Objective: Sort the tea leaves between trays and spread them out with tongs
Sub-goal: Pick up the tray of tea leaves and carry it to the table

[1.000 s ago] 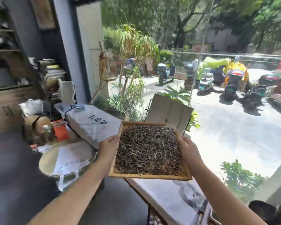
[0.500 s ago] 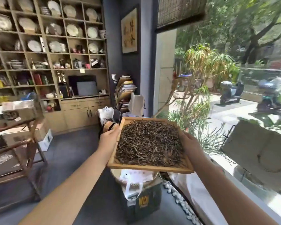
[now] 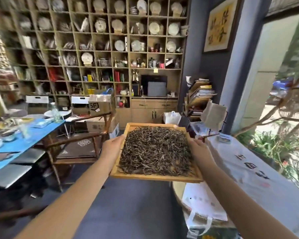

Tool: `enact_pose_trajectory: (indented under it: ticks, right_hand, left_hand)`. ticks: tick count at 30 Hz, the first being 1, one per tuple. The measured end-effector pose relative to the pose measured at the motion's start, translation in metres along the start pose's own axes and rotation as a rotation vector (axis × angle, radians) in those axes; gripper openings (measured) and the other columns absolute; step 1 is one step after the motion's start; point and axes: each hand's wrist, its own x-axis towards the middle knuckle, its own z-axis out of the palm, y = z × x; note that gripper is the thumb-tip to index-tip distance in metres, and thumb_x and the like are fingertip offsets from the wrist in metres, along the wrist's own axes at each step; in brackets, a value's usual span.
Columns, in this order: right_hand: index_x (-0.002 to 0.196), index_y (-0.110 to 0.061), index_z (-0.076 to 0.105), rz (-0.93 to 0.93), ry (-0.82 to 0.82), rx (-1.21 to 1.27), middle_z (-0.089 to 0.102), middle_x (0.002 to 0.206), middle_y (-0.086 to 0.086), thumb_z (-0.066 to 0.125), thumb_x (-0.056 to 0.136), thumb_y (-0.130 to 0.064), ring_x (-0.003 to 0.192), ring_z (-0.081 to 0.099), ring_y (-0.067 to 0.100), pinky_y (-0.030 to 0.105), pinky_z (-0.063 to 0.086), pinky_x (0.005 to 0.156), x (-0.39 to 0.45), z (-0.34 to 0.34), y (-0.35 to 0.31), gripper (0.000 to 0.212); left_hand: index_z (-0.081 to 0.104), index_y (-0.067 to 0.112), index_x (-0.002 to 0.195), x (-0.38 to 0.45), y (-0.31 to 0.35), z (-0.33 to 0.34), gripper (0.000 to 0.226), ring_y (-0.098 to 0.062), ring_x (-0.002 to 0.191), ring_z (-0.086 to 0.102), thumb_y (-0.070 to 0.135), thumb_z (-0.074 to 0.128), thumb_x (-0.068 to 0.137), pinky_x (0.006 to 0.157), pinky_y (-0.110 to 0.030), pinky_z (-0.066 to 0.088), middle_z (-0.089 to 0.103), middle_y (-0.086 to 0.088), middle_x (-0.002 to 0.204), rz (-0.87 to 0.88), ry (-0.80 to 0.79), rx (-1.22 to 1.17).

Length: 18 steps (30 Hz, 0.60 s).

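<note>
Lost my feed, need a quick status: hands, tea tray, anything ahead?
Left hand and right hand grip the wooden tray by its sides. Tea leaves cover it, tray in mid-air. Wooden chair ahead left, blue table beyond.

— How was your light?
— Daylight poured in from the window (image 3: 283,83) on your right, blown out there; the shelves (image 3: 97,49) sat dimmer.
— And sharpness?
— Motion blur smeared your left edge, and straight lines bowed outward there.
</note>
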Motion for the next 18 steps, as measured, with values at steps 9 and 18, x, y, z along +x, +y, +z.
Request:
enact_pose_trajectory:
  ticks: [9, 18]
  right_hand:
    - [0.118, -0.008, 0.057, -0.025, -0.2, -0.046, 0.054, 0.091, -0.001, 0.04, 0.095, -0.026, 0.068, 0.042, -0.006, 0.01, 0.036, 0.052, 0.127, 0.128, -0.004, 0.033]
    - [0.112, -0.012, 0.06, -0.031, -0.415, -0.062, 0.064, 0.105, 0.006, 0.043, 0.092, -0.029, 0.094, 0.057, 0.019, 0.031, 0.041, 0.078, 0.224, 0.263, -0.017, 0.031]
  left_hand:
    - [0.065, 0.005, 0.112, 0.13, -0.007, -0.038, 0.035, -0.016, 0.076, 0.052, 0.031, 0.057, 0.09, 0.064, -0.023, 0.035, 0.059, 0.0, 0.089, -0.043, 0.221, 0.049]
    - [0.062, 0.005, 0.116, 0.246, -0.013, -0.084, 0.04, -0.024, 0.1, 0.056, 0.034, 0.057, 0.089, 0.083, -0.028, 0.038, 0.061, -0.008, 0.107, -0.08, 0.4, 0.011]
